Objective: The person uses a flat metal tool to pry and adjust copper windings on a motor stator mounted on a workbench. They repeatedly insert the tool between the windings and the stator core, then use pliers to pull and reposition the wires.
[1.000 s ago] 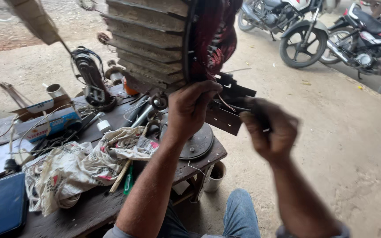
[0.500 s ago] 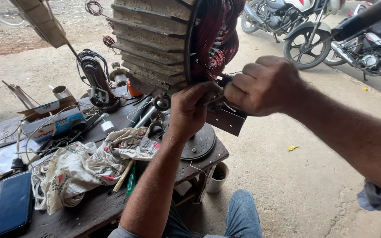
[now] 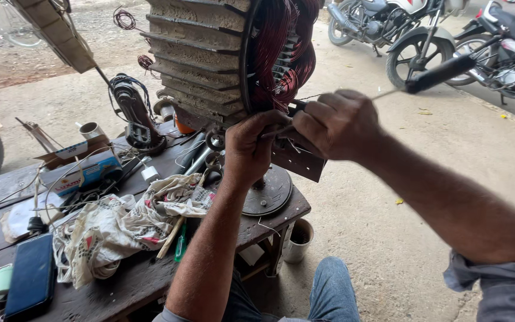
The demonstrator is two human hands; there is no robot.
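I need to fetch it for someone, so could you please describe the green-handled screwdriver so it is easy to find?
Start at the dark wooden workbench and find the crumpled printed cloth heaped in its middle. The green-handled screwdriver lies at the cloth's right edge, beside a pale wooden stick. It is the only bright translucent green item there.

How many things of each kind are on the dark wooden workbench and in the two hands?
Large grey ribbed motor stator with red copper windings, touched by left hand: 1
Black-handled thin metal tool in right hand: 1
Round grey metal disc: 1
Crumpled white printed cloth: 1
Dark blue flat phone: 1
Blue and white cardboard box: 1
Green-handled screwdriver: 1
Total: 7
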